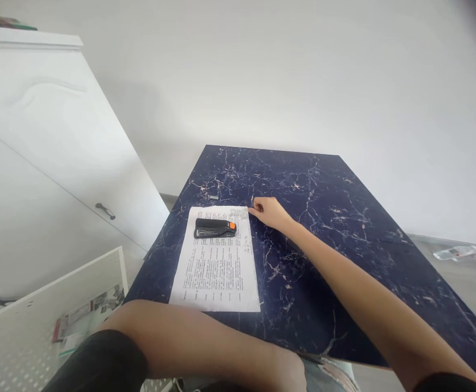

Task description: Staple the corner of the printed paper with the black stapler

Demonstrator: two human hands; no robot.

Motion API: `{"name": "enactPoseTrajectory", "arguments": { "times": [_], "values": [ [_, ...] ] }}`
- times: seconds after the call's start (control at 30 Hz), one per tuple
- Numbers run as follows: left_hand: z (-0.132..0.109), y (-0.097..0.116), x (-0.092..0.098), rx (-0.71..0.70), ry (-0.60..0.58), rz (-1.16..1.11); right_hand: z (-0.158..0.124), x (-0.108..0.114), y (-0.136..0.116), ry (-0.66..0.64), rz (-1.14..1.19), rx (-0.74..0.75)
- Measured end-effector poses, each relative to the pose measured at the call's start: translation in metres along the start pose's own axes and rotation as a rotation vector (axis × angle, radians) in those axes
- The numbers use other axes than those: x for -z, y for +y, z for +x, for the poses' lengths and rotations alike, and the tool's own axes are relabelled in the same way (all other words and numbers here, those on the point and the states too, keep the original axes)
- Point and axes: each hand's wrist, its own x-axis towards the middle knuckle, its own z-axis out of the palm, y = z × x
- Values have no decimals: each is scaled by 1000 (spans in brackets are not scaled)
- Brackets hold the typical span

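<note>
Through the head view I log the stapler (213, 224) lying on the paper (217, 267), long axis crosswise, left of the nearer right hand (266, 211), which curls at the paper's far right corner, pinch unclear; the left hand's (290, 371) grip I cannot tell.

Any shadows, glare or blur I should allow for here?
Head view: soft light, with a faint grey shadow at left on the plain white wall; head view: print on the white rectangular paper sheet is too soft to read; head view: the black stapler with an orange patch shows clearly, without strong glare; head view: a dark blur covers the top right corner.
</note>
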Motion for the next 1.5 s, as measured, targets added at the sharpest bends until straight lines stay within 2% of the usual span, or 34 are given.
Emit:
{"name": "enactPoseTrajectory", "arguments": {
  "times": [0.1,0.23,0.33,0.5,0.7,0.8,0.87,0.97,1.03,1.13,1.23,1.37,1.5],
  "values": [
    [11,-24,-12,-197,-69,-121,-49,9,13,19,-106,62],
    [14,-24,-28,-398,-119,-235,-91,8,16,109,-217,131],
    [12,-21,-37,-423,-107,-236,-94,5,16,90,-228,111],
    [11,-23,-32,-408,-208,-247,-87,6,14,91,-249,110],
    [11,-25,-27,-409,-104,-319,-89,6,13,86,-257,103],
    [9,-23,-25,-425,-164,-254,-90,6,12,116,-235,111],
    [7,-21,-26,-418,-163,-135,-89,6,7,173,-168,143],
    [5,-18,-30,-433,-74,79,-84,2,-15,223,-24,283],
    [3,-17,-33,-463,15,215,-73,-4,-40,180,62,382],
    [1,-16,-36,-491,82,369,-45,-17,-81,39,140,402],
    [2,-15,-38,-478,104,460,-13,-28,-111,-154,94,369],
    [2,-13,-41,-451,115,491,14,-34,-125,-272,-31,327],
    [1,-13,-42,-431,51,460,15,-33,-124,-290,-112,302]
  ]
}}
